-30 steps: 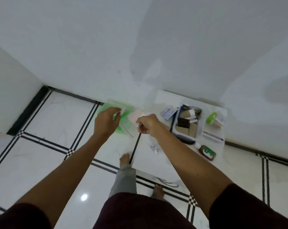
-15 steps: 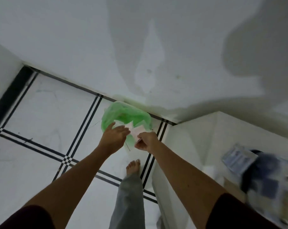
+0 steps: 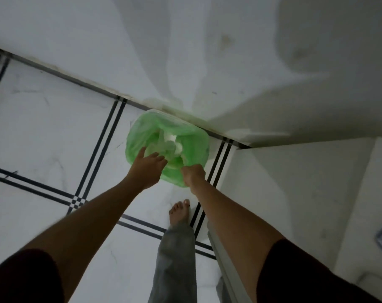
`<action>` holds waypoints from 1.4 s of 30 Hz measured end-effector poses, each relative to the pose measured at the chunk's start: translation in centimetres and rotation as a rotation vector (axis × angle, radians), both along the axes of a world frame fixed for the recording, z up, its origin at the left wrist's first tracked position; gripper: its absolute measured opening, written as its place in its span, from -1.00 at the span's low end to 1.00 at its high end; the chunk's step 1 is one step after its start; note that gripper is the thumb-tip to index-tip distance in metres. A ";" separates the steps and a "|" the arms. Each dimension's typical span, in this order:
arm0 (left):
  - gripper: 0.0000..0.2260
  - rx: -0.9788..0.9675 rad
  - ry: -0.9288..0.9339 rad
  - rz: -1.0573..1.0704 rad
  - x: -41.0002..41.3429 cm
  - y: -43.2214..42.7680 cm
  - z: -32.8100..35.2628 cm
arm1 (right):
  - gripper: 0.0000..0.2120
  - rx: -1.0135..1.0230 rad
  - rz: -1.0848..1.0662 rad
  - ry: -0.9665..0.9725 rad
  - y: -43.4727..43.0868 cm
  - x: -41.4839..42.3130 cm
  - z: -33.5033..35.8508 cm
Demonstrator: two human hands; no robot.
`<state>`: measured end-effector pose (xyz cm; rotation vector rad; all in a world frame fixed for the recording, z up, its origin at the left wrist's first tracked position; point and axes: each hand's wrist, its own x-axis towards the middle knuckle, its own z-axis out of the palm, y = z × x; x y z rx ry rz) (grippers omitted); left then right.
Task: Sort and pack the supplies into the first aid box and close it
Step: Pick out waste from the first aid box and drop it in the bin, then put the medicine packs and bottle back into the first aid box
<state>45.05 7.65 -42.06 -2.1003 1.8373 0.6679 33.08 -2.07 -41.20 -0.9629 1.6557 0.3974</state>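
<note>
Both hands over green-lined bin (image 3: 139,136): left hand (image 3: 147,169) open, empty; right hand (image 3: 193,174) fisted, contents unclear. Box out of view, packing likely unfinished.

Green bin liner (image 3: 192,136): thin plastic film, translucent, crinkled, faint sheen. Bin rim (image 3: 163,112) beneath: pale translucent plastic, smooth. Scraps inside bin (image 3: 172,142): white, looked like paper or wrapper, creased, matt. Floor tiles (image 3: 43,119): white marble-look, polished, glossy, faint grey veining; black inlay strips (image 3: 111,123) smooth. Wall (image 3: 185,51): painted plaster, matt, blotchy stains. White surface at right (image 3: 295,182): smooth, matt. Trouser leg (image 3: 174,259): grey cloth, soft, matt. Sleeves (image 3: 26,278): dark maroon cloth, matt.
</note>
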 end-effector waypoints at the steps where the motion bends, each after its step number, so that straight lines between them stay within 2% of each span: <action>1: -0.72 -0.042 -0.009 0.020 -0.3 0.4 0.9 | -0.69 -0.085 0.119 0.003 0.1 -0.6 1.1; 4: -0.72 -0.158 0.014 0.140 -1.4 0.8 3.8 | -0.75 -0.330 0.352 -0.045 0.1 -2.1 4.6; 8: -0.68 -0.364 0.007 0.297 -4.1 -0.1 9.2 | -0.80 -0.601 0.551 -0.107 0.0 -4.4 10.4; 10: -0.69 -0.469 -0.003 0.332 -6.9 -0.4 13.0 | -0.86 -0.736 0.587 -0.185 0.2 -7.0 14.3; 13: -0.70 -0.552 0.000 0.351 -11.1 -0.7 18.8 | -0.82 -0.861 0.610 -0.276 0.3 -11.2 20.2; 20: -0.65 -0.727 0.019 0.227 -24.3 -1.7 35.9 | -0.75 -1.194 0.602 -0.381 0.5 -25.2 36.3; 27: -0.65 -0.722 0.027 0.136 -33.9 -2.7 43.7 | -0.77 -1.273 0.575 -0.318 -1.2 -35.5 43.6; 33: -0.74 -0.615 0.188 0.144 -40.6 -4.6 45.7 | -0.78 -1.200 0.474 -0.284 -2.3 -43.0 43.9; 36: -0.72 -0.513 0.276 0.177 -41.8 -5.7 45.3 | -0.83 -1.146 0.398 -0.291 -2.5 -45.4 43.7; 39: -0.74 -0.493 0.362 0.187 -41.3 -7.6 45.0 | -0.79 -1.157 0.299 -0.350 -4.2 -46.5 43.7; 42: -0.81 -0.494 0.409 0.238 -40.4 -9.9 44.8 | -0.70 -1.139 0.223 -0.261 -7.3 -47.3 44.1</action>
